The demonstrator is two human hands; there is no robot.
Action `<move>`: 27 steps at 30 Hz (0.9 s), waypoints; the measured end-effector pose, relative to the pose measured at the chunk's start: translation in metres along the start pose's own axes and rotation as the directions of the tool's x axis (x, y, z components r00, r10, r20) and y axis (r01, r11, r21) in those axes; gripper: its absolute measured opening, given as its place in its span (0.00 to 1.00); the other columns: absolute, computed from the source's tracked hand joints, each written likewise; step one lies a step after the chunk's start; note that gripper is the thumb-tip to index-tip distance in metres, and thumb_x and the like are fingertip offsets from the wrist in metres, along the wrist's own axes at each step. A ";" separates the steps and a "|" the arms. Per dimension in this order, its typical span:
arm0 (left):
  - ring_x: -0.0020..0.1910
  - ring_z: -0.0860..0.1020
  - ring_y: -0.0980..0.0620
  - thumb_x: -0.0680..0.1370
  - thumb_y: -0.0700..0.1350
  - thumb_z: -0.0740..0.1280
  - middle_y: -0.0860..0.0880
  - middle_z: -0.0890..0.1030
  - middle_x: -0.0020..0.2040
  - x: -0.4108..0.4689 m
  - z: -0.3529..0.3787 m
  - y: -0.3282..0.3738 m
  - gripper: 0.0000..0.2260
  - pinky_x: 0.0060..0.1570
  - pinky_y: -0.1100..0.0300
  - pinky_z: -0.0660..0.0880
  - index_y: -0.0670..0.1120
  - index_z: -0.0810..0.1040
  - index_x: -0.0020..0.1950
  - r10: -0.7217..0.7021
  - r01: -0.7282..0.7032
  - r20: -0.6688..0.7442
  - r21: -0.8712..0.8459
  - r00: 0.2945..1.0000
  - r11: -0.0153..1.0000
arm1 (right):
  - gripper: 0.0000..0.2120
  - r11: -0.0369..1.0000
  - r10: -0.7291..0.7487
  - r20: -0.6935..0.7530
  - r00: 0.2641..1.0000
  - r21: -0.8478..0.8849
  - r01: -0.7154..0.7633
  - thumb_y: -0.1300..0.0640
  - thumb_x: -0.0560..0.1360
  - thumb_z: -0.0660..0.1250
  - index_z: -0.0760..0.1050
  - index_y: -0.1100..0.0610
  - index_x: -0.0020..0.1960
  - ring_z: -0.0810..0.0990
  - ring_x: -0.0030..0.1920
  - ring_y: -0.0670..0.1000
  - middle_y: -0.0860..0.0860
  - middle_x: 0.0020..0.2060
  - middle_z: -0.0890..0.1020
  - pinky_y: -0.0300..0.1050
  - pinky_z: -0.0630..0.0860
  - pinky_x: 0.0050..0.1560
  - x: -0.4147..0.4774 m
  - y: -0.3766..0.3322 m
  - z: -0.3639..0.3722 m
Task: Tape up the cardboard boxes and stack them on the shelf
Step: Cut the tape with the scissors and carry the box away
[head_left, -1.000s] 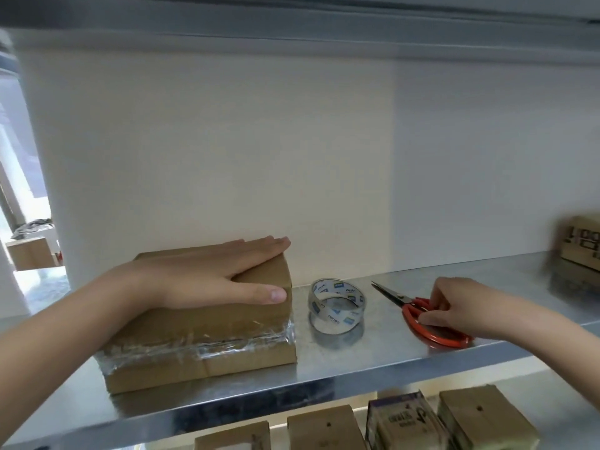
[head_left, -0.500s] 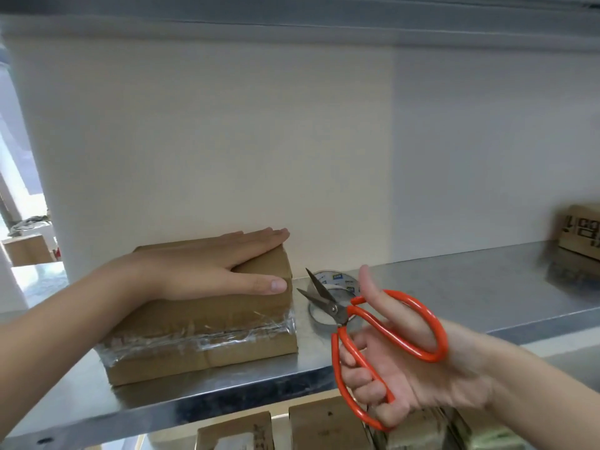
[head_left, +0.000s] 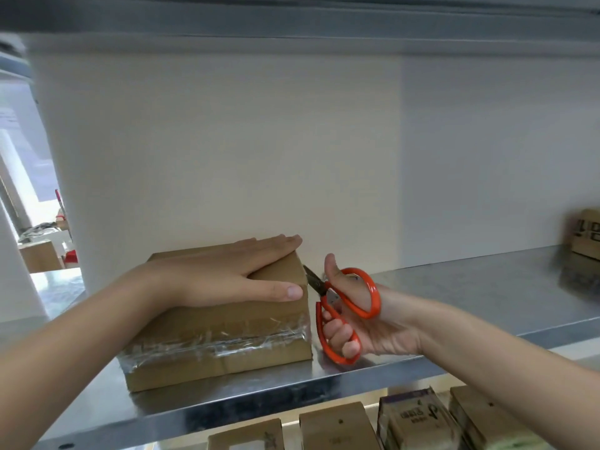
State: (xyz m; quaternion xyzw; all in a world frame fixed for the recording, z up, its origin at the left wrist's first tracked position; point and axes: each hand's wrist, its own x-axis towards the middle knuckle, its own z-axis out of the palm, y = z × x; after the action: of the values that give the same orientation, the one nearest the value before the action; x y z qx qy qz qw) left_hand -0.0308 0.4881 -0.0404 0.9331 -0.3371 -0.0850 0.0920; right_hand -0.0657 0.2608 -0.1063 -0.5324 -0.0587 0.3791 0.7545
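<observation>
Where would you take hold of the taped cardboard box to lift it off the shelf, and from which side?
Grip the box by its two short ends, coming from the open front of the shelf. It lies flat with a wall behind; the scissors in the right hand crowd the right end now.

Head view, close, facing metal shelf (head_left: 470,287) and back wall (head_left: 259,151).

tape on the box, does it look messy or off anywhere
The clear tape across the front of the cardboard box is wrinkled and puckered, bunching at the right corner instead of lying flat. The box itself looks undented and sits flat on the metal shelf.
</observation>
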 end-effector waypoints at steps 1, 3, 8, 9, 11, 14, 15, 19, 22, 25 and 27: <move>0.76 0.44 0.69 0.71 0.77 0.56 0.72 0.43 0.77 0.000 0.000 0.000 0.37 0.76 0.62 0.44 0.74 0.42 0.76 0.000 0.000 0.001 0.000 1.000 1.000 | 0.30 1.000 -0.008 -0.119 0.993 0.000 0.008 0.29 0.69 0.65 0.67 0.58 0.38 0.71 0.25 0.45 0.50 0.29 0.69 0.35 0.72 0.23 -0.003 -0.001 -0.004; 0.75 0.44 0.70 0.72 0.75 0.56 0.73 0.43 0.76 0.000 0.000 -0.001 0.37 0.74 0.64 0.44 0.72 0.42 0.77 -0.007 0.007 0.002 0.000 1.000 1.000 | 0.27 0.995 -0.053 -0.236 0.970 -0.099 0.031 0.32 0.69 0.66 0.67 0.57 0.37 0.69 0.21 0.43 0.49 0.25 0.68 0.34 0.67 0.18 -0.012 -0.010 0.002; 0.77 0.45 0.66 0.72 0.77 0.54 0.71 0.45 0.78 -0.002 0.000 -0.002 0.36 0.76 0.59 0.46 0.73 0.42 0.76 -0.012 0.013 -0.012 0.028 1.000 1.000 | 0.25 0.942 -0.181 -0.377 0.908 -0.333 0.050 0.36 0.72 0.68 0.69 0.58 0.35 0.65 0.21 0.46 0.51 0.26 0.67 0.35 0.63 0.18 -0.052 -0.027 -0.006; 0.77 0.46 0.66 0.72 0.77 0.53 0.70 0.46 0.78 -0.002 0.000 -0.002 0.35 0.76 0.58 0.47 0.72 0.44 0.77 -0.002 0.002 -0.017 0.029 1.000 1.000 | 0.25 0.881 -0.227 -0.447 0.865 -0.473 -0.013 0.37 0.72 0.70 0.71 0.59 0.36 0.66 0.22 0.48 0.53 0.26 0.69 0.37 0.64 0.20 -0.063 -0.033 -0.010; 0.77 0.50 0.66 0.75 0.74 0.47 0.69 0.52 0.78 0.000 -0.002 0.001 0.30 0.76 0.59 0.49 0.70 0.50 0.77 0.034 -0.035 -0.025 -0.037 0.999 0.999 | 0.28 0.642 -0.391 -0.584 0.711 -0.727 -0.244 0.37 0.72 0.71 0.76 0.64 0.42 0.69 0.23 0.50 0.55 0.26 0.74 0.39 0.66 0.24 -0.077 -0.039 -0.029; 0.71 0.60 0.65 0.83 0.63 0.42 0.63 0.65 0.72 0.010 -0.007 0.005 0.22 0.73 0.61 0.55 0.63 0.67 0.71 0.071 -0.074 -0.037 -0.099 0.997 0.992 | 0.25 0.188 -0.572 -0.613 0.544 -0.744 -0.641 0.38 0.74 0.69 0.81 0.62 0.48 0.77 0.31 0.48 0.56 0.35 0.83 0.40 0.69 0.32 -0.083 -0.035 -0.063; 0.67 0.62 0.63 0.85 0.59 0.44 0.61 0.68 0.68 0.017 -0.008 0.007 0.20 0.71 0.61 0.57 0.60 0.71 0.67 0.069 -0.071 -0.045 -0.061 0.997 0.996 | 0.23 0.098 -0.575 -0.622 0.532 -0.698 -0.710 0.39 0.74 0.69 0.81 0.59 0.49 0.79 0.37 0.48 0.54 0.40 0.84 0.40 0.70 0.35 -0.082 -0.031 -0.072; 0.65 0.62 0.53 0.83 0.63 0.50 0.59 0.72 0.58 0.047 -0.004 0.009 0.19 0.69 0.49 0.61 0.62 0.79 0.47 0.016 -0.015 -0.067 0.015 0.998 1.000 | 0.17 -0.027 -0.547 -0.642 0.537 -0.628 -0.778 0.38 0.76 0.64 0.77 0.52 0.49 0.79 0.45 0.46 0.47 0.44 0.82 0.37 0.72 0.40 -0.072 -0.021 -0.088; 0.71 0.62 0.51 0.81 0.66 0.51 0.54 0.71 0.63 0.058 -0.001 0.003 0.21 0.71 0.46 0.61 0.60 0.81 0.46 -0.012 0.008 -0.068 -0.058 0.998 0.998 | 0.17 -0.014 -0.540 -0.657 0.527 -0.618 -0.786 0.37 0.77 0.62 0.76 0.51 0.47 0.79 0.43 0.45 0.46 0.42 0.81 0.37 0.71 0.39 -0.066 -0.022 -0.090; 0.77 0.60 0.59 0.83 0.62 0.50 0.55 0.73 0.72 0.055 0.000 0.004 0.21 0.76 0.51 0.55 0.61 0.83 0.54 0.067 -0.077 -0.074 -0.133 0.995 0.988 | 0.16 -0.109 -0.601 -0.586 0.543 -0.613 -0.783 0.39 0.79 0.61 0.76 0.52 0.50 0.79 0.46 0.46 0.47 0.47 0.78 0.39 0.74 0.43 -0.060 -0.026 -0.081; 0.75 0.64 0.59 0.86 0.56 0.51 0.55 0.72 0.74 0.049 -0.002 0.011 0.19 0.72 0.61 0.58 0.57 0.82 0.61 0.052 -0.082 -0.177 -0.166 0.983 0.983 | 0.13 -0.060 -0.741 -0.401 0.539 -0.760 -0.648 0.45 0.81 0.61 0.77 0.53 0.54 0.77 0.49 0.48 0.49 0.51 0.76 0.40 0.70 0.46 -0.046 -0.029 -0.062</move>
State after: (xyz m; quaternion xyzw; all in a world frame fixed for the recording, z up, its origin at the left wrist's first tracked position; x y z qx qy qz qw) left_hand -0.0002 0.4483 -0.0406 0.9135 -0.3506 -0.0297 0.2041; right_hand -0.0531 0.1805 -0.0932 -0.9882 0.0310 -0.1467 0.0303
